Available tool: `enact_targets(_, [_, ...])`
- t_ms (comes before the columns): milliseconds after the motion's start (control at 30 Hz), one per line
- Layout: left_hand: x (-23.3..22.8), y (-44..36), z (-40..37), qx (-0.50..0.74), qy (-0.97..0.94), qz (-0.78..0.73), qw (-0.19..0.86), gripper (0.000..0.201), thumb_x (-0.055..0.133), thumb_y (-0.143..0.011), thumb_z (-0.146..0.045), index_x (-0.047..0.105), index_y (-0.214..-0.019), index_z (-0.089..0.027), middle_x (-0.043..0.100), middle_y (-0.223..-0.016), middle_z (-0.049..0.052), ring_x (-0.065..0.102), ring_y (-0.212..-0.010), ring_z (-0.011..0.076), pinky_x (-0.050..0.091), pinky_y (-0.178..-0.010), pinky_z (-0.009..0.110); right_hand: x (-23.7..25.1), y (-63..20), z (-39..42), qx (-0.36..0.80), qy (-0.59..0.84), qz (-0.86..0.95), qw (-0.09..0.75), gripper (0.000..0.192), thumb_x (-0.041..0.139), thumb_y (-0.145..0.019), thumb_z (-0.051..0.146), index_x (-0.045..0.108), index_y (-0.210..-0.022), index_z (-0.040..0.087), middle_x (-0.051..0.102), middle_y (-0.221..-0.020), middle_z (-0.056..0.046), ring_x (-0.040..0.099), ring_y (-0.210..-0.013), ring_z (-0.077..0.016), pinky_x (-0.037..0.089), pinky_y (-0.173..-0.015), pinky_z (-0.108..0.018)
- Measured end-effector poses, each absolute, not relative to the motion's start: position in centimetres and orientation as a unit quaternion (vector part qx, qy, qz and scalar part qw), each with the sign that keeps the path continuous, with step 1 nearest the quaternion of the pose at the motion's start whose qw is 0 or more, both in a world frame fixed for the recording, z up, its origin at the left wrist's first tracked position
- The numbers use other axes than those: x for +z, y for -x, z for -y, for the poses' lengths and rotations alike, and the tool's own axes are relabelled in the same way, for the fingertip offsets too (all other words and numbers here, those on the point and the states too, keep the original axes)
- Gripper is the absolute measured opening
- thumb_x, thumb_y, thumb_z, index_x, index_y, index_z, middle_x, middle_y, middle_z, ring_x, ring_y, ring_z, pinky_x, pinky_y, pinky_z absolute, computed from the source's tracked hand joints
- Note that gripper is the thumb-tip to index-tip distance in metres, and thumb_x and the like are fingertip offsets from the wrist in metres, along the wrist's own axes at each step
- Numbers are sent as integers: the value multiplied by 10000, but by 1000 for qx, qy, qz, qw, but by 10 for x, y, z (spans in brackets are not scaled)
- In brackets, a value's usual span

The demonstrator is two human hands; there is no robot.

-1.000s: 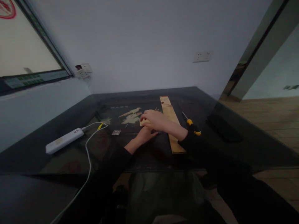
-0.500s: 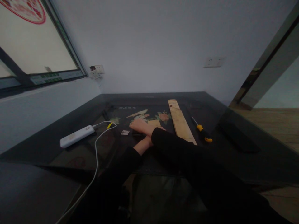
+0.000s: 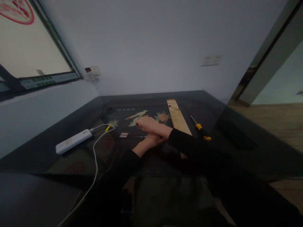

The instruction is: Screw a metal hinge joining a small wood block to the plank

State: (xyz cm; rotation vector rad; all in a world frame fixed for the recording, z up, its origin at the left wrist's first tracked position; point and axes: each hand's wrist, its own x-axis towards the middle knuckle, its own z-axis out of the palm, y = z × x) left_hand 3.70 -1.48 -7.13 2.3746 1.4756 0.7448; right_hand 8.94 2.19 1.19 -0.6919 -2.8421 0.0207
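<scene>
My right hand (image 3: 147, 124) is over the middle of the dark table, its fingers curled in; what they hold, if anything, I cannot make out. Beneath its wrist lies my left hand (image 3: 150, 140), pointing right, with its fingers mostly hidden by the right forearm. A small metal hinge (image 3: 123, 135) rests left of both hands. On the right a long wooden board (image 3: 179, 117) lies lengthwise, its near part covered by my right sleeve. Beyond the board is a screwdriver (image 3: 201, 128) with a yellow and black handle.
A white power strip (image 3: 74, 141) lies at the left, its white cable (image 3: 96, 154) running off the near edge. A black flat object (image 3: 235, 134) rests at the right. The table (image 3: 151, 99) meets a wall with sockets (image 3: 211, 60); a window is at the left.
My right hand has moved slightly right, and its fingers are more curled. My left hand reaches further right under it. The small wooden piece seen behind the hands is now out of sight. The view has shifted.
</scene>
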Motion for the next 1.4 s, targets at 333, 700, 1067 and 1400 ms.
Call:
enact_targets(333, [-60,-37,11,239,-839,-451,188,132,648,-858,-234,667,-976,-177,698,-940,61,631,-842,191,501,-768,302,-10,-244,-22,111,413,892,144,270,567,-849,86,748,-1042,138,747,-970,-90,647,-885,-171,416,-756,-256])
enact_targets(700, [-59,-39,6,229,-828,-476,190,110,615,-862,-211,681,-938,-167,688,-872,37,586,-760,163,461,-712,275,-35,-245,-12,75,387,916,77,322,501,-936,111,735,-1156,133,729,-1126,-146,663,-1055,-225,434,-867,-281])
enact_targets(1067, [-57,-40,8,204,-843,-453,205,44,697,-811,-227,673,-809,-189,674,-802,26,608,-779,175,465,-717,279,-44,-248,-13,63,373,922,77,281,532,-930,125,745,-1110,151,722,-1082,-136,656,-991,-214,420,-812,-280])
enact_targets(1400, [-59,-40,8,196,-847,-449,205,9,675,-811,-176,678,-818,-180,673,-826,30,612,-801,173,472,-738,279,-33,-253,-7,93,367,918,117,249,554,-909,110,730,-1079,150,699,-1070,-111,625,-980,-191,400,-819,-269])
